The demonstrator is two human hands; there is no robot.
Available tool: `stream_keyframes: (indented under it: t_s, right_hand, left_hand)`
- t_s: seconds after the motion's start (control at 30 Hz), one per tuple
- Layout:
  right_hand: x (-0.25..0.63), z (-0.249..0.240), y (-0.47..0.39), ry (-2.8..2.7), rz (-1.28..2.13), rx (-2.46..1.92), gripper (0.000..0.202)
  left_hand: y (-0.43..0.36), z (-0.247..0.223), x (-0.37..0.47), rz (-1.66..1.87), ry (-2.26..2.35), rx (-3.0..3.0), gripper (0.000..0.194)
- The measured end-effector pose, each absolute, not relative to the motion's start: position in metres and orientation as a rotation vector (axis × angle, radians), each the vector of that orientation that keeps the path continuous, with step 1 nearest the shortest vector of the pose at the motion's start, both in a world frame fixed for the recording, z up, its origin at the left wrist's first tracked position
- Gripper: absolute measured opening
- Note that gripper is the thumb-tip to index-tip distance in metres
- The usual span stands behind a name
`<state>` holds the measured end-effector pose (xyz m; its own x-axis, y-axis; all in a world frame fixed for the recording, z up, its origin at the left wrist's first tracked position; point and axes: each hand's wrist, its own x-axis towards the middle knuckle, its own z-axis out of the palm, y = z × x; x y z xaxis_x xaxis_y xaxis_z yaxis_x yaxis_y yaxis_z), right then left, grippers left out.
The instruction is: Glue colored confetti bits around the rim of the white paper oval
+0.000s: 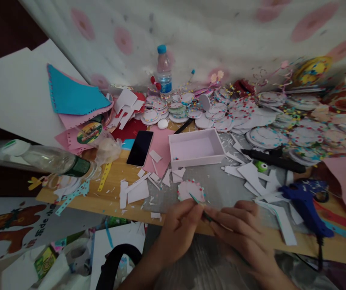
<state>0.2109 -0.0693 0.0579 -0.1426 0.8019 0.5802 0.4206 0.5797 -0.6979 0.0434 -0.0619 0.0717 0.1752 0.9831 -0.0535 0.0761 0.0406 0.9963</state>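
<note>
My left hand [180,225] and my right hand [241,229] meet at the table's front edge, fingertips pinched together. Between them runs a thin green strip [207,216], its pointed end sticking out past my left fingers; its exact kind is not clear. Just beyond my fingertips a round white disc [191,190] with small coloured beads round its rim lies on the grey mat [157,201]. Farther back stands a shallow white open box [197,147], with a few tiny beads in one corner.
White foam scraps [138,191] litter the mat. A black phone [140,148] lies left of the box. To the right are a blue glue gun [307,201] and a black tool [274,160]. Stacked decorated discs [265,137] line the back, near an upright water bottle [164,70].
</note>
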Motion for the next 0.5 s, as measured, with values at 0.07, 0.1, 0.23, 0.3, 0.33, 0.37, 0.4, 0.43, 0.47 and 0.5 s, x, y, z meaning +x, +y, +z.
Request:
stream_keyframes:
  t_s: [0.07, 0.1, 0.23, 0.3, 0.33, 0.37, 0.4, 0.43, 0.47, 0.5]
  right_hand:
    - [0.210, 0.057, -0.068, -1.970, 0.208, -0.901, 0.023]
    - [0.209, 0.058, -0.067, -2.040, 0.107, -0.850, 0.020]
    - [0.201, 0.060, -0.067, -2.074, 0.096, -0.844, 0.019]
    - [0.204, 0.060, -0.068, -2.105, 0.179, -0.834, 0.022]
    - [0.209, 0.060, -0.068, -2.118, 0.233, -0.846, 0.024]
    - [0.217, 0.059, -0.069, -2.110, 0.275, -0.888, 0.027]
    - [0.228, 0.058, -0.068, -2.085, 0.294, -0.959, 0.028]
    - [0.241, 0.058, -0.068, -2.019, 0.277, -1.076, 0.028]
    - [0.256, 0.057, -0.067, -1.920, 0.207, -1.229, 0.026]
    - [0.272, 0.056, -0.065, -1.832, 0.137, -1.362, 0.025]
  left_hand:
    - [-0.068, 0.067, 0.047, 1.086, 1.270, 1.241, 0.040]
    - [-0.071, 0.064, 0.049, 1.115, 1.324, 1.199, 0.040]
    - [-0.073, 0.063, 0.052, 1.122, 1.339, 1.100, 0.042]
    - [-0.070, 0.067, 0.051, 1.081, 1.279, 1.120, 0.044]
    - [-0.069, 0.070, 0.050, 1.058, 1.255, 1.127, 0.043]
    - [-0.068, 0.072, 0.047, 1.042, 1.237, 1.124, 0.044]
    - [-0.066, 0.074, 0.044, 1.034, 1.224, 1.113, 0.044]
    - [-0.064, 0.075, 0.040, 1.031, 1.215, 1.098, 0.045]
    - [-0.063, 0.075, 0.035, 1.033, 1.207, 1.089, 0.045]
    - [-0.061, 0.073, 0.030, 1.041, 1.207, 1.089, 0.046]
